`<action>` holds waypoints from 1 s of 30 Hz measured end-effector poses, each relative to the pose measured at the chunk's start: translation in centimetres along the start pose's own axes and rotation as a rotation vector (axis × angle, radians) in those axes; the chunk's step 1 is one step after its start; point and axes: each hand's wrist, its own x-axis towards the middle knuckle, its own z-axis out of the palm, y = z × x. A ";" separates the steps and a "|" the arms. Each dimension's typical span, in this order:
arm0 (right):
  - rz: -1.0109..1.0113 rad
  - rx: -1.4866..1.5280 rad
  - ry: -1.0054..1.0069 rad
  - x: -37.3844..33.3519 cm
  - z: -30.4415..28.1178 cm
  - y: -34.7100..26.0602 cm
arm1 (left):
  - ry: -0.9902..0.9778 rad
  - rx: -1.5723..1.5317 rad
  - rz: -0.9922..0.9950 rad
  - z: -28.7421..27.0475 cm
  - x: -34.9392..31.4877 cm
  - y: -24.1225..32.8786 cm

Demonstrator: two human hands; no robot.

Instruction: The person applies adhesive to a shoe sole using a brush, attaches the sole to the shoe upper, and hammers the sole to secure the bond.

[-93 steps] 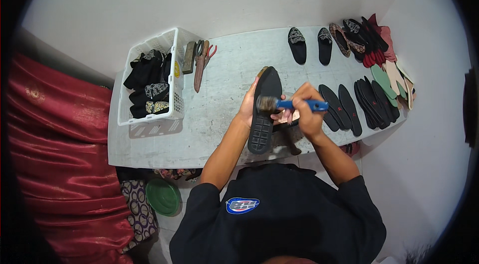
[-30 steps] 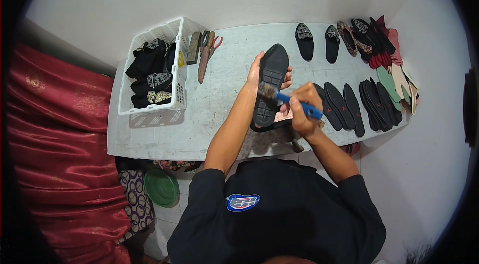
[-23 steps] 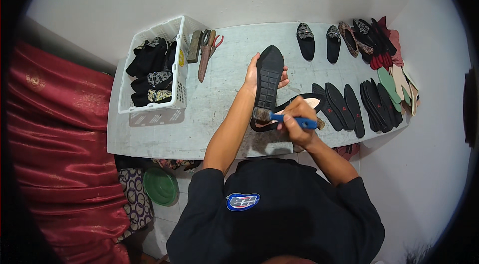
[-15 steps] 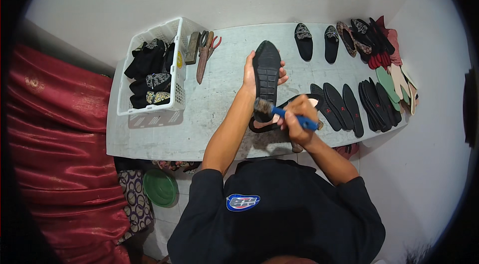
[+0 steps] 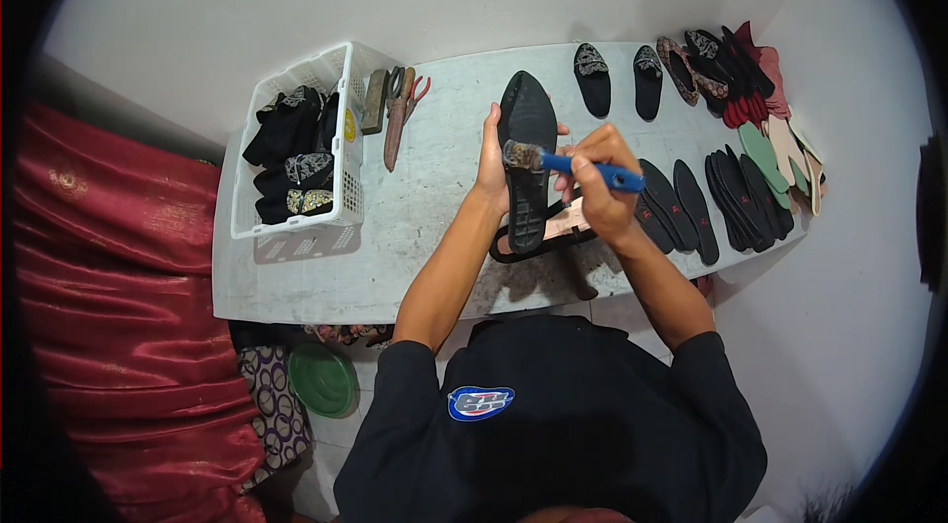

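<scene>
My left hand (image 5: 491, 162) is closed around the edges of a black shoe sole (image 5: 529, 108), held lengthwise above the table with its toe end pointing away from me. Its fingertips show along the sole's right edge. In my right hand (image 5: 610, 202) is a blue-handled paintbrush (image 5: 592, 170). The brush's bristles (image 5: 520, 156) touch the middle of the sole, across its ridged surface. Beneath the sole's heel end lies a black strap-like piece (image 5: 509, 254) beside a pinkish piece (image 5: 570, 219), partly hidden by my right hand. A dark handle (image 5: 583, 283) sticks out at the table's front edge.
Black insoles (image 5: 696, 212) and green and beige ones (image 5: 760, 160) lie on the right. Several shoes (image 5: 592, 83) stand at the back right. A white basket (image 5: 349, 189) of shoes is at left, beside a block (image 5: 374, 100), a sheath-like brown tool (image 5: 395, 136) and red-handled pliers (image 5: 421, 88).
The brush has moved up the sole from its heel end to the middle, my right hand with it. My left hand still holds the sole.
</scene>
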 end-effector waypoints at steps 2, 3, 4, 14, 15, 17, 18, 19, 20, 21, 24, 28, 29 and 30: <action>-0.011 -0.036 -0.044 -1.3 0.2 0.1 | 0.049 -0.071 0.003 0.4 -0.3 0.1; 0.004 -0.019 -0.047 -2.3 0.2 0.2 | 0.052 -0.070 0.010 0.1 -0.4 0.3; -0.024 -0.051 -0.109 -3.2 0.0 0.3 | 0.025 -0.090 0.015 -0.1 -0.6 0.4; 0.042 0.051 0.136 -0.2 -0.3 -1.0 | -0.133 -0.036 -0.011 -0.6 -1.3 0.3; 0.040 0.048 0.141 -0.7 -0.5 -0.8 | -0.119 -0.031 -0.010 -0.1 -1.3 0.2; -0.113 -0.226 0.001 -1.9 -0.9 -0.6 | -0.117 -0.061 0.003 0.3 -1.5 0.2; -0.235 -0.376 -0.087 -2.3 -1.5 -1.0 | -0.116 -0.092 0.014 0.3 -1.6 0.1; -0.249 -0.411 -0.066 -3.2 -1.3 -1.0 | -0.115 -0.091 0.018 0.1 -1.9 -0.2; -0.249 -0.430 -0.118 -3.4 -1.8 -0.9 | -0.101 -0.098 -0.053 -0.3 -2.2 -0.7; -0.249 -0.449 -0.171 -3.6 -2.6 -0.8 | -0.088 -0.105 -0.125 -0.5 -2.5 -1.1; -0.112 -0.288 -0.133 -2.4 -3.2 -1.8 | -0.093 -0.152 -0.136 -1.5 -2.7 -1.7; 0.072 -0.121 0.065 -0.5 -2.5 -2.8 | 0.014 -0.062 -0.113 -0.3 -2.5 -1.5; 0.072 -0.126 0.071 -0.7 -2.6 -2.5 | 0.046 -0.015 -0.101 0.1 -2.6 -1.4; 0.034 -0.188 0.031 -1.1 -2.8 -1.9 | -0.019 -0.067 -0.095 0.6 -2.7 -1.0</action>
